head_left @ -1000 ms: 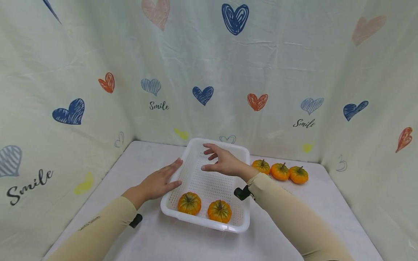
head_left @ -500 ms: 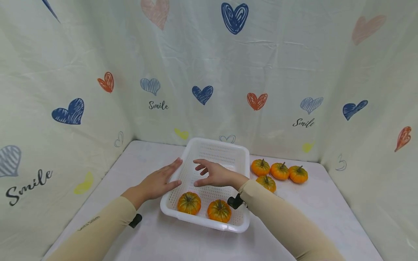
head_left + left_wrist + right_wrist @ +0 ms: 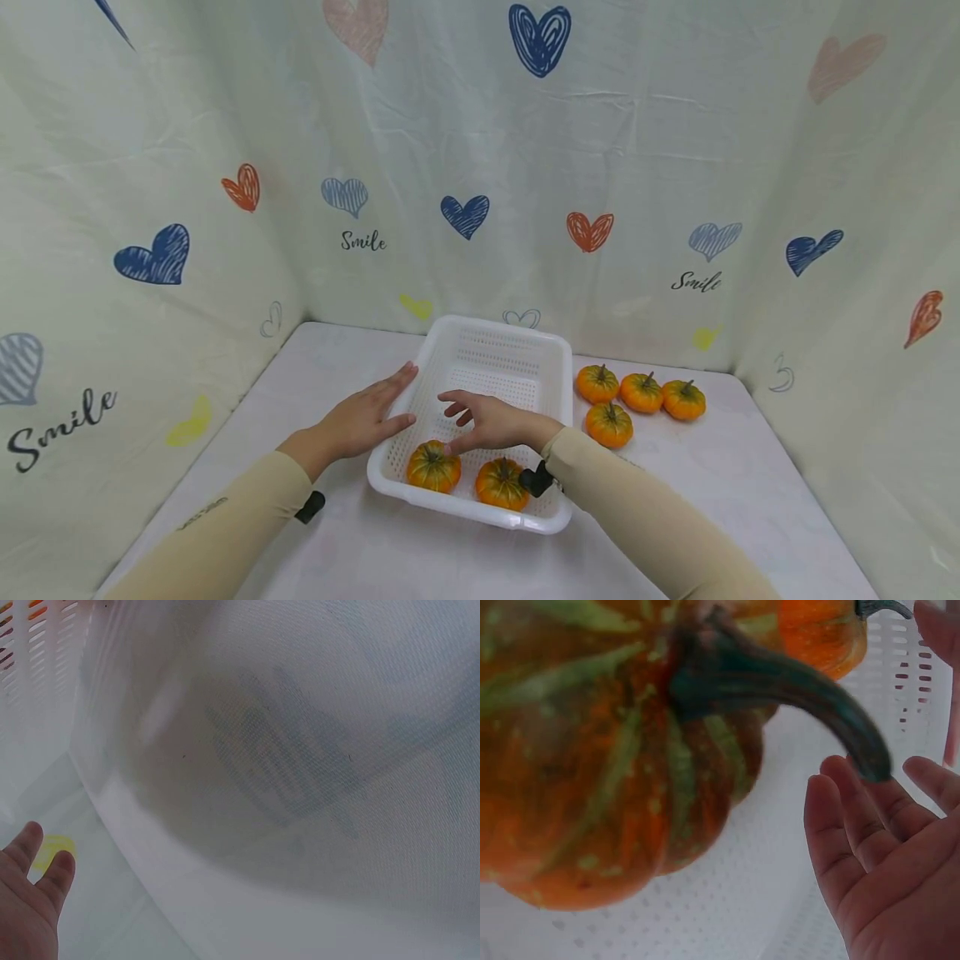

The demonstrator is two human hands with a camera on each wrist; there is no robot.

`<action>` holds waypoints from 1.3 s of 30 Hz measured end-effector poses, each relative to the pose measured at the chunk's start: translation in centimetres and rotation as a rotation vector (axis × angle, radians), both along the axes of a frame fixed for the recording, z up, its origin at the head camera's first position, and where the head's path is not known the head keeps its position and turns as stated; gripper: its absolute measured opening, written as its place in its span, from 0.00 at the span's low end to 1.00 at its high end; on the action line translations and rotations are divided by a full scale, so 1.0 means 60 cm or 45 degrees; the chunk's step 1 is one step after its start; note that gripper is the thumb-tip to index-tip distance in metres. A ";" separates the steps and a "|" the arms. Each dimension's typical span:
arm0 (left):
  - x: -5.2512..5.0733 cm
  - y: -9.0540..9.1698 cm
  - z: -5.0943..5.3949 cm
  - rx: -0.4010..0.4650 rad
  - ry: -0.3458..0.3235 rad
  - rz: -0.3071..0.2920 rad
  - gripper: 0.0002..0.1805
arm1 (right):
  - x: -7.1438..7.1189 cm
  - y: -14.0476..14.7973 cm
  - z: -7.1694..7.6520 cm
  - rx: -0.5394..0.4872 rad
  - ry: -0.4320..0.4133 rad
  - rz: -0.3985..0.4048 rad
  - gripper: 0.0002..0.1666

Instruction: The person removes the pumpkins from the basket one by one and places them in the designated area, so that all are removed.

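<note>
A white perforated plastic basket (image 3: 495, 383) sits on the table, with two small orange-and-green pumpkins in its near end. My left hand (image 3: 362, 422) lies along the basket's left rim, fingers extended. Inside the basket, my right hand (image 3: 491, 422) hovers over the near half, holding nothing. Its thumb is beside the left pumpkin (image 3: 433, 468); whether they touch I cannot tell. Under the right wrist is the right pumpkin (image 3: 501, 485), which looms large in the right wrist view with its curved stem (image 3: 780, 682). There the right hand's fingers (image 3: 832, 832) are spread and slightly bent.
To the basket's right, several more pumpkins (image 3: 641, 392) stand on the white table (image 3: 720, 483), one of them (image 3: 609, 426) nearer the basket. A pale curtain (image 3: 645, 167) printed with hearts encloses the table's back and sides.
My right hand has moved nearer across the basket, from its far half toward the two pumpkins inside. A pumpkin formerly behind the right sleeve now shows. The left hand stays put.
</note>
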State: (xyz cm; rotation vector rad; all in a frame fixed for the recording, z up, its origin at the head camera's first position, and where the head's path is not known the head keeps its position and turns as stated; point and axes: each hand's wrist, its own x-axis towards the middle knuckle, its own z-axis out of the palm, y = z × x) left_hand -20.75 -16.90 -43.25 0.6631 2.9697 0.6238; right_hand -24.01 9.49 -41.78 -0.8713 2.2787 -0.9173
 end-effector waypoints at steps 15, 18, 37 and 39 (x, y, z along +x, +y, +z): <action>0.001 -0.001 0.002 0.012 0.001 0.000 0.43 | 0.007 -0.006 -0.007 0.124 -0.008 0.112 0.50; 0.002 -0.001 0.002 0.009 -0.006 0.005 0.43 | 0.010 -0.008 -0.009 0.133 -0.036 0.112 0.50; 0.004 0.001 0.005 0.005 -0.023 0.011 0.42 | 0.012 -0.015 -0.015 0.249 0.088 0.115 0.40; 0.003 0.001 0.003 0.003 -0.023 0.010 0.43 | 0.011 -0.015 -0.015 0.247 0.103 0.112 0.41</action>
